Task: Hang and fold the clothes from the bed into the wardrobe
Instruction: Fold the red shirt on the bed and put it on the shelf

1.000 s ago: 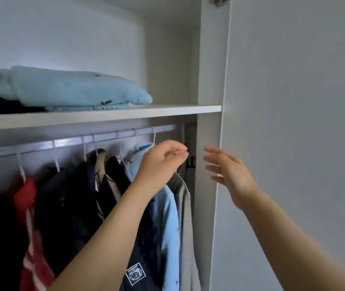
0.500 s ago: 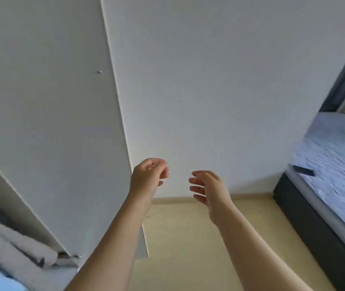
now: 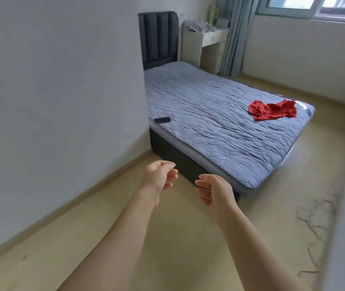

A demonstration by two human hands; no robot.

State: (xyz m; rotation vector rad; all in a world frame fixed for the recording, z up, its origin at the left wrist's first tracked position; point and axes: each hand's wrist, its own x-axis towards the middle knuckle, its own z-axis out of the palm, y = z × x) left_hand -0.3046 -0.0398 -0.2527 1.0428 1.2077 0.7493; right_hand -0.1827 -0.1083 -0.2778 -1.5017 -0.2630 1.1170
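Crumpled red fabric garment (image 3: 272, 110) heaped near the foot-end corner of the grey-blue quilted bed (image 3: 209, 143), long side running across the bed. Well apart from the flat black phone (image 3: 162, 120) by the near edge. Ahead and off to the right of both hands, so nearer the bare right hand (image 3: 215, 191) than the bare left hand (image 3: 159, 177). Both empty, fingers loosely curled, over the pale wooden floor (image 3: 167, 238) beside the bed. Probably needs a walk along the bed first, tbh.

A home bedroom: bed (image 3: 219, 127), curtain (image 3: 233, 34), window (image 3: 318, 6).
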